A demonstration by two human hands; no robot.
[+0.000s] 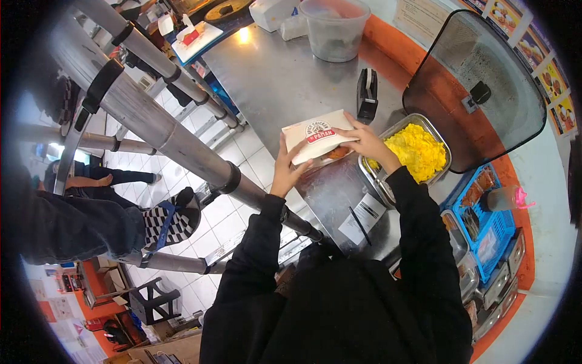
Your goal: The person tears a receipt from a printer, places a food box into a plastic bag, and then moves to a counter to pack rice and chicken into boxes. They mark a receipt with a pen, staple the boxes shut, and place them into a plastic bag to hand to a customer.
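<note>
In the head view, with twelve at the top and counting from the box, the white food box (310, 147) is near the middle, over the edge side of the steel table (276, 73); I cannot tell if its bottom touches the metal. Its long axis goes aslant, from about half past eight to half past two, and the red label on the lid is printed along this line, readable from the person's side. The front edge points to about five o'clock, and there brown food is seen below the lid. The left hand (285, 171) grasps the box at its nine-to-eight side, with the thumb at the front. The right hand (367, 143) is spread upon the lid from the three o'clock side, fingers bent and pressing, not clenched. At half past one lies a black desk tool (367, 97), and at twelve, farther, a clear tub (333, 42). Near three o'clock is a metal tray (444, 141) with yellow food (418, 151). At five lies a paper (373, 212), with a thin black stick (359, 224) across it.
</note>
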